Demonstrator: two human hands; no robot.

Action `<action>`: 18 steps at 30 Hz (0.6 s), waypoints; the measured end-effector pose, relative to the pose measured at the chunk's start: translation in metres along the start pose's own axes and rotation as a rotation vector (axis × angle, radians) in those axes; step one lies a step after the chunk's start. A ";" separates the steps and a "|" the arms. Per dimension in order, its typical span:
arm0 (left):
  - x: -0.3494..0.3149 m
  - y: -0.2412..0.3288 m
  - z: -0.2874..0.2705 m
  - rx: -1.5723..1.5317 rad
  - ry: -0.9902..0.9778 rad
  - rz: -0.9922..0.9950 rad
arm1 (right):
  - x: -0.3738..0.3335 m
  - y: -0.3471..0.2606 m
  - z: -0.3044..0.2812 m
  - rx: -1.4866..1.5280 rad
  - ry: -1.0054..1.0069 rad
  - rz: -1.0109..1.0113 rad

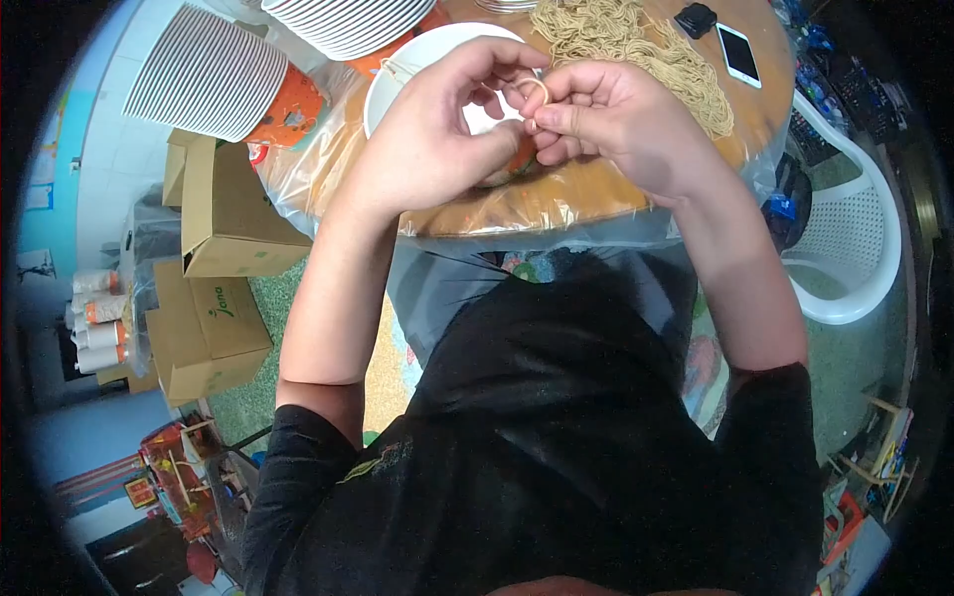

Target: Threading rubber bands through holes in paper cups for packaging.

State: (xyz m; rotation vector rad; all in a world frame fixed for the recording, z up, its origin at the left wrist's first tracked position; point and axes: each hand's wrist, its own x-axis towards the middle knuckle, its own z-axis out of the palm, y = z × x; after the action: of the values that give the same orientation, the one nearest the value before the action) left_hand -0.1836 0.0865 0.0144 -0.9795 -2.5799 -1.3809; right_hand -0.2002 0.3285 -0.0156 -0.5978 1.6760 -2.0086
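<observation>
My left hand (437,124) and my right hand (606,114) meet above the table's near edge. Between their fingertips they pinch a thin tan rubber band (538,91), looped around the fingers. Something orange-red (524,157) shows under the hands, mostly hidden. A white bowl (397,74) sits just behind my left hand. A heap of pale yellow noodles (636,45) lies on the plastic-covered round table (556,199) beyond my right hand.
Stacks of white plates (214,74) (348,20) stand at the table's far left. A white phone (738,52) and a small black object (695,18) lie at the far right. A white plastic chair (855,238) stands on the right. Cardboard boxes (214,268) sit on the floor at left.
</observation>
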 end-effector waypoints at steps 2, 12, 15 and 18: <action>-0.001 -0.001 0.001 -0.057 -0.003 -0.021 | 0.001 0.010 -0.003 0.047 -0.015 -0.018; 0.000 0.010 0.000 0.001 -0.001 -0.187 | -0.003 0.013 -0.007 0.017 0.069 -0.042; 0.000 0.008 0.002 -0.009 -0.027 -0.217 | -0.003 0.011 -0.006 -0.062 0.079 -0.072; 0.000 0.002 0.005 -0.034 -0.013 -0.196 | -0.003 0.016 -0.002 -0.135 0.128 -0.126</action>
State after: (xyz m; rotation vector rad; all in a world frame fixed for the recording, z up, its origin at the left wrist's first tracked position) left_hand -0.1809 0.0915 0.0129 -0.7592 -2.7331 -1.4704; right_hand -0.1980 0.3297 -0.0315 -0.6481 1.9053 -2.0722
